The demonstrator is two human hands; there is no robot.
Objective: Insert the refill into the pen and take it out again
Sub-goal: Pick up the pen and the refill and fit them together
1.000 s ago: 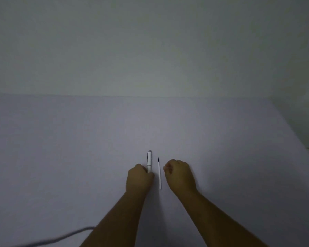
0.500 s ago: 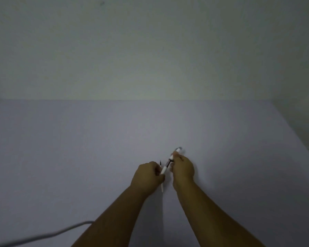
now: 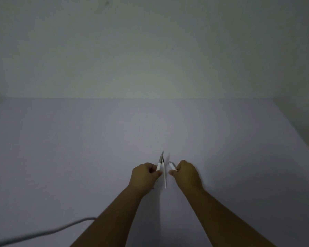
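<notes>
The pen is apart in two pieces. My left hand (image 3: 146,175) grips the front piece of the pen (image 3: 160,162), a white barrel with a grey pointed tip that aims away from me. My right hand (image 3: 186,172) holds the white rear piece of the pen (image 3: 172,166), a short cap end that points toward the left hand. The thin white refill (image 3: 164,177) with a dark tip lies flat on the pale table (image 3: 78,148), between the two hands and touched by neither.
A grey cable (image 3: 43,232) curves across the table's near left corner. A plain wall (image 3: 150,50) stands behind the table. The table's right edge (image 3: 296,125) runs diagonally at the right.
One second ago the pen lay whole on the table beside my left hand. Both hands then lifted it and pulled it apart, so each hand now holds one piece. The refill stayed put.
</notes>
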